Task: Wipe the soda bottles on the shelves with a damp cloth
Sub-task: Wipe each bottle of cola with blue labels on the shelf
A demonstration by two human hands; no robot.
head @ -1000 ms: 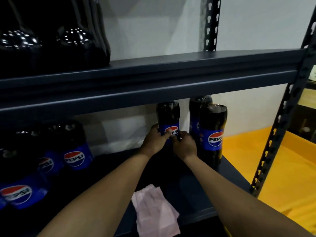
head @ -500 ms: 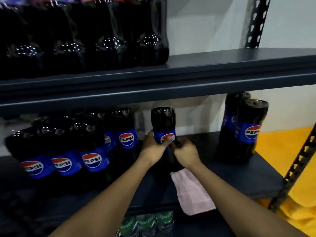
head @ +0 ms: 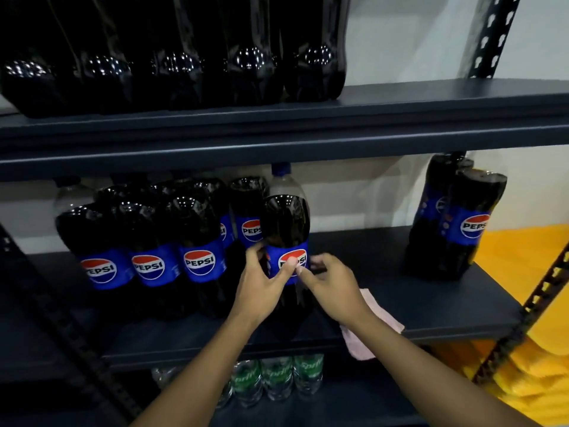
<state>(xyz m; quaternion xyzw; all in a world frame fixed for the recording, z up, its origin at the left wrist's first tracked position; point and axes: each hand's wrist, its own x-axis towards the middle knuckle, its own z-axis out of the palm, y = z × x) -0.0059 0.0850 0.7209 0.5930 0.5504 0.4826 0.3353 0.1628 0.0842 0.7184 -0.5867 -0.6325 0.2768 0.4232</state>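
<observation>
Dark steel racking (head: 308, 134) fills the space in front of the person, and on its lowest level, closest in, stand three Sprite bottles (head: 277, 380), clear with green labels. At the front edge of the middle shelf (head: 446, 303) a pink cloth (head: 383, 314) lies flat, partly hanging over the lip, with nobody holding it. It sits just under the right wrist, to the right of the bottle being handled and on the person's side of it, so I judge the right hand (head: 332, 288) the nearer one to pull back and take it up for wiping. That hand has its thumb on the front of the label and its fingers curled at the bottle's right flank. The left hand (head: 261, 285) clasps the same held bottle (head: 286, 229) from the left at label height. The bottle stands upright on the shelf, long axis vertical, dark cola up to the shoulder, clear neck and blue cap above. Just to its left a packed group of Pepsi bottles (head: 154, 260) stands equally full. Well apart to the right is a pair of Pepsi bottles (head: 462, 223). Above, the top row (head: 184, 57) shows only dark bases, with a pale wall (head: 400, 32) behind.
</observation>
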